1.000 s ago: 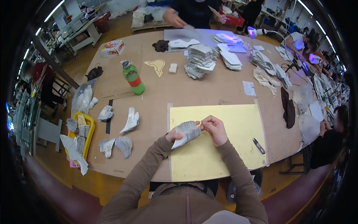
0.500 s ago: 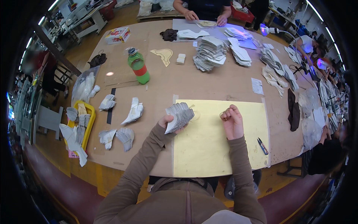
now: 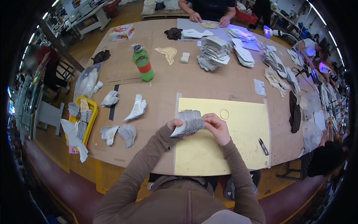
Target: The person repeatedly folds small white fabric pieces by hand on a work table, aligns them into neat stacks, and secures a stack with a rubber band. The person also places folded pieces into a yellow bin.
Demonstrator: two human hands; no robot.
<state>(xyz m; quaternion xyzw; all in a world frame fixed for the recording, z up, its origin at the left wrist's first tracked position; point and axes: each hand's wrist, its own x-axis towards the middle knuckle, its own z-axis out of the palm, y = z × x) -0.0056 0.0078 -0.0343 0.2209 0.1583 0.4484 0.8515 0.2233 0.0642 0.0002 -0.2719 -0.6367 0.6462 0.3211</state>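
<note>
My left hand [image 3: 175, 124] is closed round a thick stack of grey-white cut pieces [image 3: 191, 121], holding it above the yellow sheet [image 3: 238, 149]. The pieces' layered edges face up, and some of my left fingers are hidden beneath them. At the stack's right end, my right hand [image 3: 217, 128] has its fingertips pinched together against the pieces. What lies between those fingertips is too small to make out. A thin rubber band [image 3: 224, 114] lies in a loop on the sheet, just beyond my right hand. Thread snips [image 3: 263, 146] rest on the sheet's right side.
Several small bundles of pieces [image 3: 128, 135] lie at left beside a yellow basket [image 3: 94, 112]. A green bottle [image 3: 143, 64] stands farther back, near a cream template [image 3: 168, 53]. Tall stacks [image 3: 213, 54] sit at the far side, before a co-worker's hands [image 3: 225, 21].
My right hand has moved left and down to the stack's end. The rubber band's loop now shows plainly on the sheet. The view has shifted slightly.
</note>
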